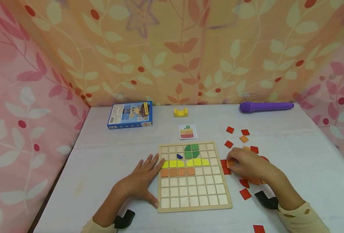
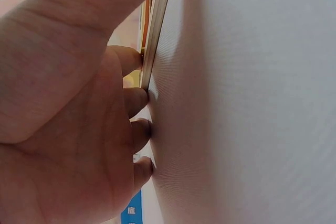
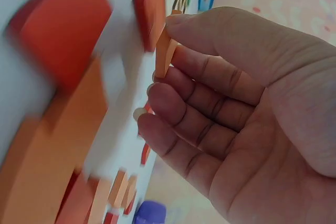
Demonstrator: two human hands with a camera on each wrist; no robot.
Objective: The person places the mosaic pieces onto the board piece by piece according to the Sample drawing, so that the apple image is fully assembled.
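Note:
A wooden grid board [image 1: 194, 207] lies on the white table, partly filled with green, yellow and orange tiles and one small dark blue piece [image 1: 179, 156]. My left hand [image 1: 139, 179] rests along the board's left edge, fingers spread and straight, thumb near the lower left corner. Beyond the board's right edge, my right hand [image 1: 249, 164] pinches an orange square tile [image 3: 166, 51] between thumb and fingers. Close by the pinched tile lie red tiles [image 1: 226, 167]. Four orange squares, ending at an orange tile [image 1: 190, 171], sit in one row under the yellow row.
Loose red tiles [image 1: 245, 194] and orange ones [image 1: 243, 139] are scattered right of the board. Behind it lie a pattern card [image 1: 187, 132], a yellow holder [image 1: 180, 112], a blue box [image 1: 130, 115] and a purple microphone [image 1: 266, 107]. Patterned cloth walls surround the table.

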